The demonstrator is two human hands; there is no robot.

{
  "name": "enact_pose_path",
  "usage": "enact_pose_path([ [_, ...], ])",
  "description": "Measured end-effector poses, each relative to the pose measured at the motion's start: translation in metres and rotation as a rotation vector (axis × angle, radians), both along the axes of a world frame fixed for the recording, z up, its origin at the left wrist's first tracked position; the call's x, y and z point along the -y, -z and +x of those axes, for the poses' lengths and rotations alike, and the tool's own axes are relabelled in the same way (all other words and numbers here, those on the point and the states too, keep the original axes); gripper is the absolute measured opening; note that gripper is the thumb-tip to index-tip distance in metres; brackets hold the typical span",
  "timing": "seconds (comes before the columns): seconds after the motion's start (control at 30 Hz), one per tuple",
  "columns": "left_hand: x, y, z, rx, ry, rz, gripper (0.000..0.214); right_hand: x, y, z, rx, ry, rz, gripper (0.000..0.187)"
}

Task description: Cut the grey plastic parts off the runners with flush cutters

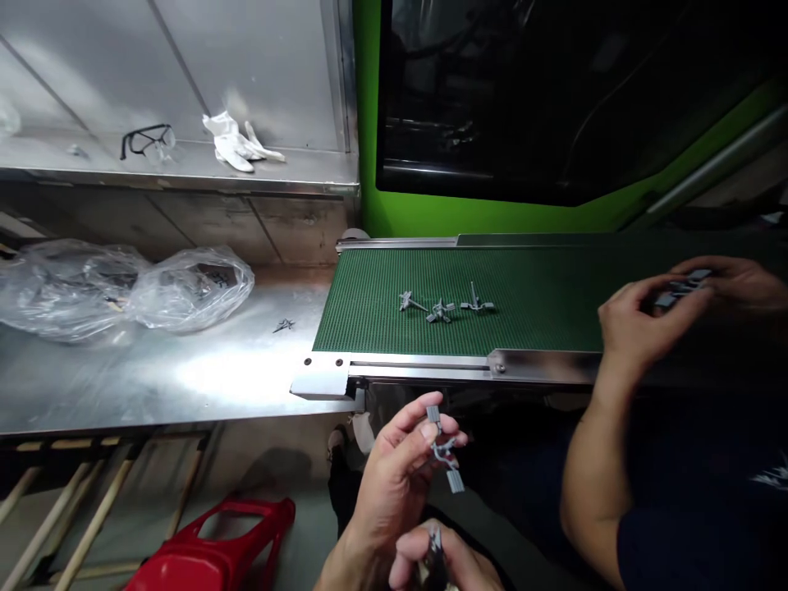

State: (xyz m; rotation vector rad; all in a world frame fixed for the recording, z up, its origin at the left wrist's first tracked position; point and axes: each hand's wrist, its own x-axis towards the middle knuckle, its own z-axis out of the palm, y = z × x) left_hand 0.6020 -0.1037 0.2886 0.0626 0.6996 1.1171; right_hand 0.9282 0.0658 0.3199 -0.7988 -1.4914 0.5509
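Observation:
My left hand (394,472) pinches a grey moulded plastic piece (444,451) between thumb and fingers. It has a ribbed rectangular block at each end and thin curved arms between them. Just below, at the bottom edge of the view, my right hand (452,560) is closed around something small with a metallic look, mostly hidden by the fingers. Beyond my hands, three similar grey pieces (440,310) lie on the green conveyor belt (369,320).
At the right, a co-worker's hands (640,316) hold another grey piece over the belt. Clear plastic bags (190,287) and small dark scraps (284,326) lie on the metal table (185,386). Glasses (148,144) and white gloves (237,144) rest on a ledge. A red stool (215,546) stands below.

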Motion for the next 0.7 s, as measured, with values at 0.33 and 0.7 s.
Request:
enact_pose_path([
  [0.33, 0.009, -0.03, -0.047, -0.055, -0.051, 0.023, 0.033, 0.153, -0.013, -0.164, 0.289, -0.167, -0.183, 0.03],
  [0.7, -0.04, -0.02, -0.199, -0.019, 0.088, -0.051, 0.026, 0.116, -0.001, -0.343, 0.676, -0.082, -0.168, 0.046],
])
